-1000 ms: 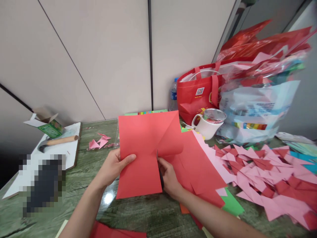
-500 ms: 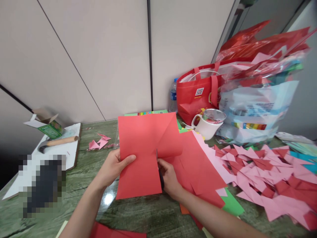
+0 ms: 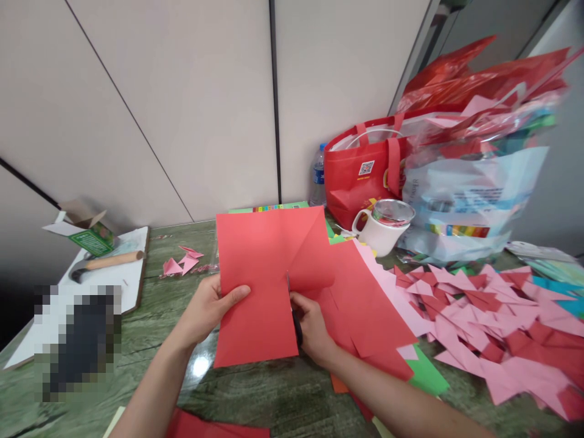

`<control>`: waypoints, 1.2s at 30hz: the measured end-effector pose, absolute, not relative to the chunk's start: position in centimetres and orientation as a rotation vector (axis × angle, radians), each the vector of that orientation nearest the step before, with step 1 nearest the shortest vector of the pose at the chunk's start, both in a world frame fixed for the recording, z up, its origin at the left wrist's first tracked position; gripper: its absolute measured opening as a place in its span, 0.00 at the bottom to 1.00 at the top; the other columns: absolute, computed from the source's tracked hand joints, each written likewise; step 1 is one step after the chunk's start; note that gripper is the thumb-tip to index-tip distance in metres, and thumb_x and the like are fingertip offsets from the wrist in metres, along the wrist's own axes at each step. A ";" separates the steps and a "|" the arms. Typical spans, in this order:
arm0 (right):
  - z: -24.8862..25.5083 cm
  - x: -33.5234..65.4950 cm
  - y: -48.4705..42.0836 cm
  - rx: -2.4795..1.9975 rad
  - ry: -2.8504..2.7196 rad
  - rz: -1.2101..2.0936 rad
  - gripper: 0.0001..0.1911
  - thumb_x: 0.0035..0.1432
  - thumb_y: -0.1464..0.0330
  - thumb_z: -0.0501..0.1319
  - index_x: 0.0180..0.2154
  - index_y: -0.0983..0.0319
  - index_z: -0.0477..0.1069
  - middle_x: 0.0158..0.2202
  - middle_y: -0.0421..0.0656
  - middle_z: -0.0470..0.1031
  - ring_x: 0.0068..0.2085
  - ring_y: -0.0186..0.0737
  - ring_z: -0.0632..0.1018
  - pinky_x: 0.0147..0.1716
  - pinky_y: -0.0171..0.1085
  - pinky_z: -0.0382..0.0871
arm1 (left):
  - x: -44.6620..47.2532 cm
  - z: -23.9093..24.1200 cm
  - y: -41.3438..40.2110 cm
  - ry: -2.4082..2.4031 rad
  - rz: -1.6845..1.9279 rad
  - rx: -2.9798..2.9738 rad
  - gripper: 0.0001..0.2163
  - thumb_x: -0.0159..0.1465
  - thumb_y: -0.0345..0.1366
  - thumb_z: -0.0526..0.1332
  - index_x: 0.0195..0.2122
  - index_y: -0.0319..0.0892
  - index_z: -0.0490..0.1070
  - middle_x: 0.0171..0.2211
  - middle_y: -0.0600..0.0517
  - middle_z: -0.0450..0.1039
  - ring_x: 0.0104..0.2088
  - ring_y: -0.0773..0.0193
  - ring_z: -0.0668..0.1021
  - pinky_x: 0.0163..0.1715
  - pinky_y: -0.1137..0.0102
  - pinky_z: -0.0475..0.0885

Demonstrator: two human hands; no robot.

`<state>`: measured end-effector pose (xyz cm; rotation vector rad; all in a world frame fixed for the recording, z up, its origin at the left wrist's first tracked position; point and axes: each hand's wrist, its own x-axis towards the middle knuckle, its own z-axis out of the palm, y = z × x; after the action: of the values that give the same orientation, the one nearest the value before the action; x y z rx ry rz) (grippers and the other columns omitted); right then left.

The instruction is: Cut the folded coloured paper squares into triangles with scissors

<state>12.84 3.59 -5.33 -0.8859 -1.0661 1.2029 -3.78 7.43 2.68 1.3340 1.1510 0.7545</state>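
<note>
My left hand [image 3: 214,307] pinches the left edge of a red sheet of paper [image 3: 253,261], thumb on top and fingers behind. The sheet is held up above the table, with a cut running up from its lower edge. In my right hand [image 3: 312,328] are scissors [image 3: 297,325] with dark handles; their blades are mostly hidden by the paper and sit at the top of the cut. Right of the cut, the paper curls over. Under and beside it lie more red sheets [image 3: 365,298]. Another red sheet [image 3: 214,426] lies near my left forearm.
Folded pink and red paper pieces [image 3: 493,316] pile up on the right. Behind stand a white mug [image 3: 381,234], a red bag [image 3: 360,176], a plastic bag [image 3: 474,201] and a bottle [image 3: 318,176]. A sickle [image 3: 107,261] and a green box [image 3: 93,234] rest on a white board [image 3: 137,286] at left.
Almost nothing differs. The view has shifted very slightly; both hands, the scissors and the red sheet keep nearly the same positions.
</note>
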 end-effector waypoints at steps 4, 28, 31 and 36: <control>-5.4 12.9 3.6 -0.892 -1.065 1.201 0.06 0.40 0.70 0.61 0.26 0.63 0.71 0.24 0.39 0.74 0.25 0.35 0.72 0.26 0.33 0.67 | -3.7 2.7 7.4 1.165 0.754 1.335 0.11 0.51 0.40 0.62 0.34 0.41 0.72 0.29 0.48 0.77 0.27 0.58 0.77 0.21 0.70 0.72; -5.6 12.7 3.6 -0.832 -1.020 1.263 0.07 0.40 0.72 0.63 0.28 0.62 0.73 0.25 0.39 0.75 0.26 0.35 0.73 0.26 0.33 0.68 | -3.3 2.5 7.3 1.087 0.862 1.199 0.12 0.53 0.40 0.61 0.37 0.40 0.70 0.32 0.48 0.76 0.29 0.59 0.77 0.26 0.67 0.72; -5.4 12.7 3.7 -0.792 -1.032 1.269 0.09 0.40 0.72 0.63 0.30 0.62 0.73 0.28 0.40 0.76 0.28 0.36 0.75 0.28 0.33 0.69 | -3.3 2.7 7.3 1.140 0.822 1.235 0.10 0.52 0.40 0.62 0.33 0.39 0.71 0.31 0.49 0.77 0.26 0.60 0.77 0.23 0.69 0.72; -5.0 12.7 3.7 -0.736 -1.026 1.259 0.17 0.42 0.70 0.64 0.38 0.59 0.71 0.38 0.42 0.75 0.40 0.42 0.74 0.38 0.39 0.69 | -3.2 3.1 7.0 1.157 0.753 1.283 0.08 0.52 0.40 0.61 0.29 0.40 0.71 0.27 0.51 0.76 0.24 0.63 0.76 0.21 0.72 0.71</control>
<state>12.68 3.70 -4.98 -0.7363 -1.0262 1.2595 -3.23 7.02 3.08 1.2828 1.1567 0.7532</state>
